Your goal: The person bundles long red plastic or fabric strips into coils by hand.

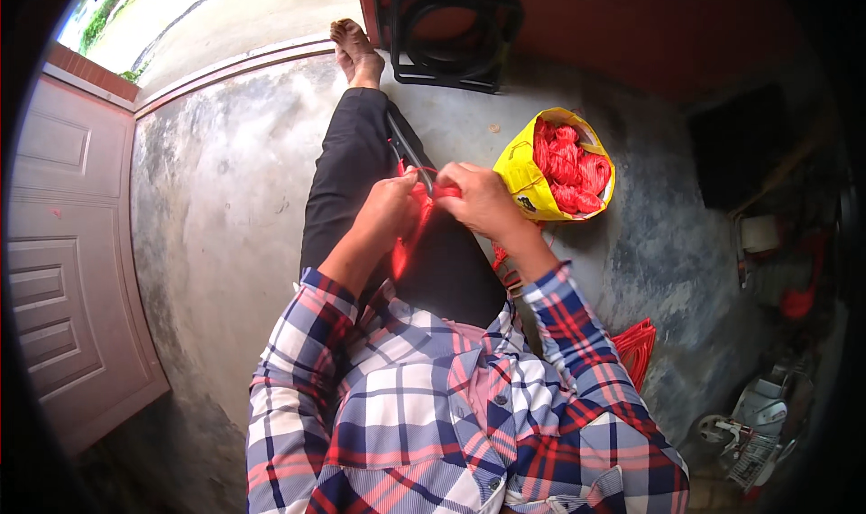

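Action, frame centre: our left hand [390, 207] and right hand [478, 200] pinch red cord [421, 214]!
We're working it, seemingly; steady tension's needed next.

Stained grey flr [216, 216], open ylw bag [523, 178] on it, blk frame [446, 78], red bundle [637, 351] to R

Two hands [386, 211], one yellow bag [523, 178], one door [77, 234]
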A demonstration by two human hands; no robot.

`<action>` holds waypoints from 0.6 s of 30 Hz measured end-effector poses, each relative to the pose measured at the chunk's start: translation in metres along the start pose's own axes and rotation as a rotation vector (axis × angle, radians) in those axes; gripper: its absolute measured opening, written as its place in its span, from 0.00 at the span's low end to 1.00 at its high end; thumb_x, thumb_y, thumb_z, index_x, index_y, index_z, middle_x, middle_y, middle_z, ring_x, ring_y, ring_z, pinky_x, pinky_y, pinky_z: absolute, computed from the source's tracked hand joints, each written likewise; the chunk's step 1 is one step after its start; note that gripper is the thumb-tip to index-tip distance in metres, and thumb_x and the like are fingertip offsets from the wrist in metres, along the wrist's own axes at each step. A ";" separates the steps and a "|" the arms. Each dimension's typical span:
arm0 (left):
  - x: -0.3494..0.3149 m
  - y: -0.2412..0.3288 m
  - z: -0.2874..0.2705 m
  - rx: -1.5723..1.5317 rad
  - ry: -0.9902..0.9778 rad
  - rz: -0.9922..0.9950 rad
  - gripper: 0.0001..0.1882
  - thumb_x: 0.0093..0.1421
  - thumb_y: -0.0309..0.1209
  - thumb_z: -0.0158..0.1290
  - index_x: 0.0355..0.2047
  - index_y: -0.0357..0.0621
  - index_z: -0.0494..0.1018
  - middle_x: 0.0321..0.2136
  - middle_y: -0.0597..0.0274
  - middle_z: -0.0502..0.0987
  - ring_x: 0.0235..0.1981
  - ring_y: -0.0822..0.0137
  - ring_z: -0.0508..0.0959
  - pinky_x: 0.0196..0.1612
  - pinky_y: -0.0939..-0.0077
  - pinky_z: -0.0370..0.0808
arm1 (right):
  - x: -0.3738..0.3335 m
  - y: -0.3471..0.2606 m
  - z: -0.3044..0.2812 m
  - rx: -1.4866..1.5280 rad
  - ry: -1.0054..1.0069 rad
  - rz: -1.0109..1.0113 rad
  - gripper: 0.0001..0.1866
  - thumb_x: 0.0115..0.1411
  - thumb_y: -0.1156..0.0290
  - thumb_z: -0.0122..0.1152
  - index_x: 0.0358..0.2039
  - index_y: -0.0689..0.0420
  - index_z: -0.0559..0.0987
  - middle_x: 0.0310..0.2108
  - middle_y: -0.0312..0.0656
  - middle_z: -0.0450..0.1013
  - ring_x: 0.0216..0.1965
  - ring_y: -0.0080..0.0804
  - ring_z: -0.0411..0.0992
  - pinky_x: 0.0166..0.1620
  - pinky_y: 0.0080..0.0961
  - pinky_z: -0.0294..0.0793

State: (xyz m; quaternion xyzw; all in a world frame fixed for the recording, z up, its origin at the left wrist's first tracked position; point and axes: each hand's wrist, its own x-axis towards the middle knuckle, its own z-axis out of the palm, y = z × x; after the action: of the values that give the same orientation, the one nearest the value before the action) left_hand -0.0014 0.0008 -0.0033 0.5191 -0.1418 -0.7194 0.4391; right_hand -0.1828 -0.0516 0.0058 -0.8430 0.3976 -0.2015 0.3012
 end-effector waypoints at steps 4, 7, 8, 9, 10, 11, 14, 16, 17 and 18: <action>0.005 0.009 -0.004 0.590 0.335 0.370 0.11 0.62 0.34 0.54 0.24 0.42 0.73 0.20 0.65 0.76 0.20 0.77 0.72 0.22 0.84 0.66 | 0.003 -0.002 0.023 0.639 0.024 0.299 0.13 0.49 0.73 0.70 0.35 0.60 0.78 0.33 0.40 0.76 0.37 0.32 0.77 0.42 0.25 0.76; -0.016 0.033 0.007 0.442 0.327 0.431 0.12 0.59 0.33 0.55 0.24 0.37 0.76 0.20 0.64 0.78 0.20 0.77 0.74 0.23 0.81 0.70 | -0.004 -0.017 0.009 0.619 0.247 0.003 0.17 0.48 0.74 0.71 0.40 0.62 0.79 0.43 0.43 0.74 0.42 0.35 0.76 0.45 0.26 0.76; -0.026 0.041 0.017 0.447 0.326 0.427 0.12 0.59 0.33 0.55 0.24 0.37 0.76 0.20 0.64 0.78 0.20 0.77 0.74 0.23 0.81 0.70 | -0.003 -0.026 0.003 0.401 0.239 -0.105 0.18 0.47 0.74 0.71 0.40 0.62 0.79 0.43 0.44 0.74 0.43 0.39 0.75 0.47 0.27 0.75; -0.033 0.047 0.026 0.331 0.234 0.318 0.10 0.60 0.33 0.54 0.24 0.42 0.73 0.17 0.70 0.72 0.16 0.80 0.66 0.19 0.84 0.60 | -0.003 -0.027 0.005 0.324 0.255 -0.142 0.18 0.47 0.75 0.71 0.40 0.62 0.79 0.42 0.44 0.74 0.44 0.40 0.74 0.48 0.27 0.74; -0.036 0.049 0.031 0.214 0.143 0.207 0.10 0.61 0.33 0.53 0.24 0.48 0.70 0.14 0.75 0.66 0.11 0.84 0.57 0.14 0.86 0.51 | -0.002 -0.026 0.006 0.246 0.271 -0.177 0.18 0.46 0.75 0.71 0.40 0.62 0.79 0.42 0.44 0.74 0.46 0.41 0.73 0.49 0.27 0.73; -0.034 0.049 0.034 0.097 0.099 0.145 0.10 0.62 0.33 0.52 0.24 0.50 0.68 0.13 0.78 0.59 0.11 0.84 0.53 0.14 0.85 0.47 | -0.002 -0.024 0.005 0.246 0.274 -0.174 0.18 0.46 0.75 0.71 0.40 0.62 0.79 0.42 0.44 0.74 0.46 0.41 0.73 0.49 0.27 0.73; -0.025 0.042 0.019 -0.171 -0.117 0.178 0.10 0.63 0.32 0.51 0.24 0.50 0.67 0.13 0.78 0.60 0.11 0.83 0.54 0.13 0.85 0.47 | 0.005 -0.020 -0.004 0.314 0.292 -0.215 0.15 0.51 0.75 0.69 0.40 0.60 0.79 0.43 0.41 0.74 0.47 0.35 0.73 0.50 0.27 0.72; -0.025 0.035 0.025 -0.073 -0.006 0.206 0.08 0.64 0.32 0.52 0.26 0.49 0.68 0.14 0.77 0.62 0.11 0.83 0.53 0.13 0.84 0.49 | 0.004 -0.020 -0.020 1.264 0.336 0.213 0.14 0.56 0.72 0.66 0.43 0.58 0.78 0.44 0.37 0.74 0.46 0.30 0.71 0.52 0.27 0.70; -0.024 0.028 0.029 -0.005 0.028 0.258 0.08 0.63 0.32 0.52 0.27 0.48 0.68 0.15 0.76 0.64 0.12 0.83 0.57 0.15 0.85 0.52 | 0.003 -0.008 -0.024 1.318 0.381 0.217 0.15 0.59 0.69 0.62 0.46 0.57 0.77 0.46 0.38 0.73 0.49 0.31 0.70 0.55 0.29 0.67; -0.022 0.021 0.031 0.065 0.059 0.309 0.07 0.63 0.32 0.53 0.28 0.48 0.69 0.17 0.75 0.66 0.13 0.83 0.60 0.16 0.86 0.55 | 0.001 0.008 -0.030 1.370 0.432 0.220 0.16 0.63 0.66 0.59 0.49 0.57 0.75 0.48 0.40 0.73 0.52 0.32 0.69 0.59 0.31 0.64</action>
State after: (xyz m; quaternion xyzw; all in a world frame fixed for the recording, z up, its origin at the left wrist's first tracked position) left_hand -0.0162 -0.0018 0.0372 0.5260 -0.2300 -0.6226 0.5317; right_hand -0.2040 -0.0671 0.0230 -0.3616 0.3152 -0.5357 0.6949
